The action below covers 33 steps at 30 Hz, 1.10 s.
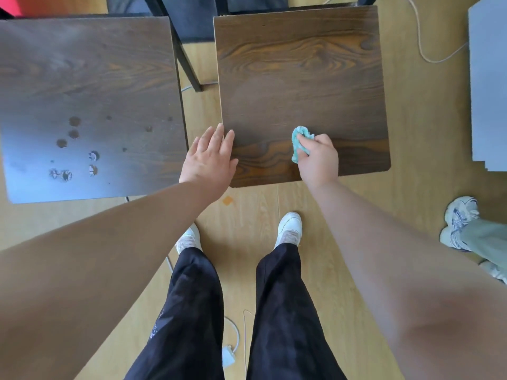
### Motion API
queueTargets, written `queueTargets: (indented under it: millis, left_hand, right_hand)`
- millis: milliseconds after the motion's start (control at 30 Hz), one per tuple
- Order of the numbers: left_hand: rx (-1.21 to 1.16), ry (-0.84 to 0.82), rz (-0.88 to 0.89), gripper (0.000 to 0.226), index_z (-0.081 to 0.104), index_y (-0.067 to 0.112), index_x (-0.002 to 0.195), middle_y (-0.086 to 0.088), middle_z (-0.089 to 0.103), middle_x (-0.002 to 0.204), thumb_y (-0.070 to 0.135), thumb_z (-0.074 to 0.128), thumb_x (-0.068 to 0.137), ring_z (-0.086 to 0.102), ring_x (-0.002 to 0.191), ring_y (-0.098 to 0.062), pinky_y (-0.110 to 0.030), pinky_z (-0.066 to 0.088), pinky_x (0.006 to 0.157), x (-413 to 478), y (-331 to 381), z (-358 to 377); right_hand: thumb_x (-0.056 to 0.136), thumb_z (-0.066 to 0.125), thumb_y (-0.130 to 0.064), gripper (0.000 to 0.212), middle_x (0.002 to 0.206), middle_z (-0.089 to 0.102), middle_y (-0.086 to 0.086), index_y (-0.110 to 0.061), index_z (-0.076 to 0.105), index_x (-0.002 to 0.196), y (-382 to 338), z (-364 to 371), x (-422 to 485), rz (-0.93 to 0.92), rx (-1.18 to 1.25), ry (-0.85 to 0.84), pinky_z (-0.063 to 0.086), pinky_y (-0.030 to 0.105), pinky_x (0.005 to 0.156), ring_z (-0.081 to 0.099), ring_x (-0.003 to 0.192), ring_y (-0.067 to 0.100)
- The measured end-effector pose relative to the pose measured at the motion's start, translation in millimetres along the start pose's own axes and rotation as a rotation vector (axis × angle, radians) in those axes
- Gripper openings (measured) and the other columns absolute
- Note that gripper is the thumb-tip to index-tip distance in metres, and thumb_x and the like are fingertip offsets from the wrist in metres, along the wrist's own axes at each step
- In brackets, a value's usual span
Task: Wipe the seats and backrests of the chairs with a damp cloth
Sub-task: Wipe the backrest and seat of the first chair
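Observation:
Two dark wood-grain chair seats stand side by side below me. On the right seat [299, 78], my right hand [319, 160] grips a bunched teal cloth [299, 141] and presses it on the seat near its front edge. My left hand [210, 157] lies flat with straight fingers at that seat's front left corner. The left seat [87, 86] carries several dark spots and whitish smears near its front. No backrest shows clearly.
Black chair legs [189, 67] stand between the seats at the back. White cables [428, 50] trail on the wooden floor. A grey panel [488, 83] lies at the right. Another person's sneakers [458, 220] stand at the right; my own feet are below the seats.

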State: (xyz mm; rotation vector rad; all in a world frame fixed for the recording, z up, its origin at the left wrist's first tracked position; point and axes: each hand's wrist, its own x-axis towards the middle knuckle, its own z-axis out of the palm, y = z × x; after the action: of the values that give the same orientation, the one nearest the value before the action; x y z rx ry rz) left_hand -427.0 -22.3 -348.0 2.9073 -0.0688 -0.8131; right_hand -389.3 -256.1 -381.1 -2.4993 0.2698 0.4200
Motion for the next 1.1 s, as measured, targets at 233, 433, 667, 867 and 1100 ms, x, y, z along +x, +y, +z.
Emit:
queueTargets:
  millis: [233, 433, 667, 867, 1100]
  left_hand:
    - [-0.065, -0.007, -0.018, 0.061, 0.002, 0.018, 0.159, -0.005, -0.002, 0.167, 0.041, 0.025, 0.108, -0.003, 0.154, -0.024, -0.042, 0.006, 0.125, -11, -30, 6]
    - [-0.085, 0.005, -0.036, 0.061, 0.004, 0.019, 0.159, -0.004, 0.000, 0.167, 0.044, 0.025, 0.108, -0.001, 0.154, -0.023, -0.042, 0.006, 0.124, -24, -46, 12]
    - [-0.096, -0.004, -0.052, 0.062, 0.003, 0.018, 0.159, -0.005, 0.001, 0.167, 0.042, 0.027, 0.106, -0.001, 0.154, -0.023, -0.042, 0.006, 0.125, -40, -59, 21]
    - [-0.092, -0.003, -0.065, 0.063, 0.002, 0.018, 0.159, -0.005, 0.000, 0.167, 0.043, 0.025, 0.106, -0.002, 0.154, -0.023, -0.041, 0.005, 0.125, -50, -64, 24]
    - [-0.096, 0.009, -0.080, 0.063, 0.003, 0.017, 0.159, -0.005, 0.000, 0.167, 0.040, 0.028, 0.106, -0.002, 0.153, -0.023, -0.041, 0.004, 0.125, -65, -67, 17]
  right_hand:
    - [0.096, 0.060, -0.010, 0.031, 0.103, 0.044, -0.010, -0.012, 0.065, 0.127, -37, 34, -14, -0.079, -0.051, -0.092, 0.035, 0.004, 0.071, 0.047, 0.093, 0.003]
    - [0.091, 0.063, -0.002, 0.036, 0.105, 0.056, 0.006, -0.016, 0.070, 0.123, -51, 53, -37, -0.239, -0.080, -0.166, 0.048, 0.027, 0.077, 0.057, 0.097, 0.020]
    - [0.087, 0.065, 0.000, 0.035, 0.100, 0.058, 0.008, -0.016, 0.072, 0.118, -58, 76, -59, -0.297, -0.082, -0.165, 0.047, 0.028, 0.077, 0.058, 0.095, 0.029]
    - [0.086, 0.065, 0.000, 0.035, 0.099, 0.058, 0.010, -0.014, 0.073, 0.117, -65, 86, -72, -0.309, -0.077, -0.199, 0.049, 0.033, 0.077, 0.058, 0.094, 0.030]
    - [0.092, 0.063, -0.007, 0.024, 0.094, 0.051, -0.006, -0.006, 0.071, 0.115, -78, 92, -90, -0.172, -0.011, -0.377, 0.043, 0.015, 0.071, 0.054, 0.089, 0.013]
